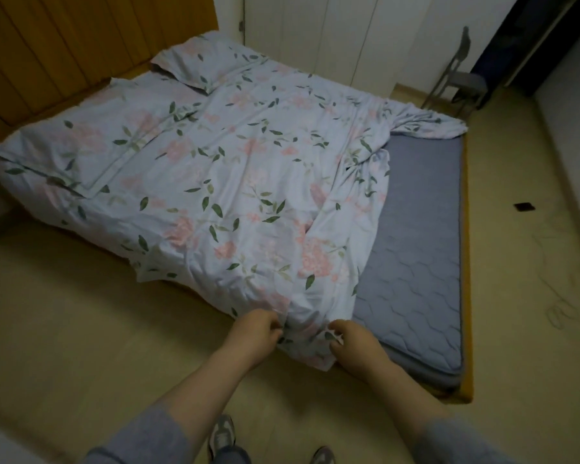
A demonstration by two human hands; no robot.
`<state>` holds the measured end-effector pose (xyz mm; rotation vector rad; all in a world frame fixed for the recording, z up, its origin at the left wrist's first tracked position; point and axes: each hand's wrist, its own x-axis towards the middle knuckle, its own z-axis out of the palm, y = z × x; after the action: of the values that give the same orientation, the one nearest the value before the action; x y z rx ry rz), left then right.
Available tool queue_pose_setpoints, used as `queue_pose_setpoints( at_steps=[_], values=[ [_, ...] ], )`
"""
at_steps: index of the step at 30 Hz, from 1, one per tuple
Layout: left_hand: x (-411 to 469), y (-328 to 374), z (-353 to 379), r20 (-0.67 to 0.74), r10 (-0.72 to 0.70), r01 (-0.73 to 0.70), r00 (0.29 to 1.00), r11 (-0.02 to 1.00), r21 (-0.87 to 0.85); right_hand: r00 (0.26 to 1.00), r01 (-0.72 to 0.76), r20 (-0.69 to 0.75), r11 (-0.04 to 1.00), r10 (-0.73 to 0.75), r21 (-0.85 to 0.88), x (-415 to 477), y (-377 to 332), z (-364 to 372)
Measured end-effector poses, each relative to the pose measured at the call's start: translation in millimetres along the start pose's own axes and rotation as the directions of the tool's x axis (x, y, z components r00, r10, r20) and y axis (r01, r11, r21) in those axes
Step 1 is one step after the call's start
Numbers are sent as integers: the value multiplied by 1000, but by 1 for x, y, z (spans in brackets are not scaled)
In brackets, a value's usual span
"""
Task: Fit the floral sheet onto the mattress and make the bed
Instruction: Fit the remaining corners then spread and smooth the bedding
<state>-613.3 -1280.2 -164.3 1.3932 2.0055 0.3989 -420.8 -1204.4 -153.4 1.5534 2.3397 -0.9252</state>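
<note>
A pale blue floral sheet [221, 182] with pink flowers and green leaves lies wrinkled over most of a low bed. On the right a long strip of the grey quilted mattress [419, 262] shows bare. The sheet's far right corner [429, 125] is bunched on the mattress edge. My left hand [256, 333] and my right hand [352, 339] both pinch the sheet's near corner, which hangs over the mattress's front corner. Two matching floral pillows lie at the head: one [201, 63] at the back, one [44, 162] at the left.
A wooden headboard [64, 45] rises at the back left. The orange bed base [466, 329] rims the mattress. A grey folding chair [462, 78] stands at the back right by white doors. My shoes [221, 437] are on the beige floor, and a small dark object [523, 206] lies to the right.
</note>
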Motion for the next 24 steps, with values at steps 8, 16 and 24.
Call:
queue_pose_setpoints(
  at_steps=[8, 16, 24],
  values=[
    [10, 72, 44, 30, 19, -17, 999, 998, -61, 993, -51, -90, 971, 73, 233, -23, 74, -33],
    [17, 182, 115, 14, -40, 41, 999, 988, -150, 993, -27, -105, 982, 48, 189, -42, 187, -96],
    [52, 219, 121, -43, -92, 85, 995, 987, -138, 997, -4, -74, 981, 19, 196, -17, 224, -136]
  ],
)
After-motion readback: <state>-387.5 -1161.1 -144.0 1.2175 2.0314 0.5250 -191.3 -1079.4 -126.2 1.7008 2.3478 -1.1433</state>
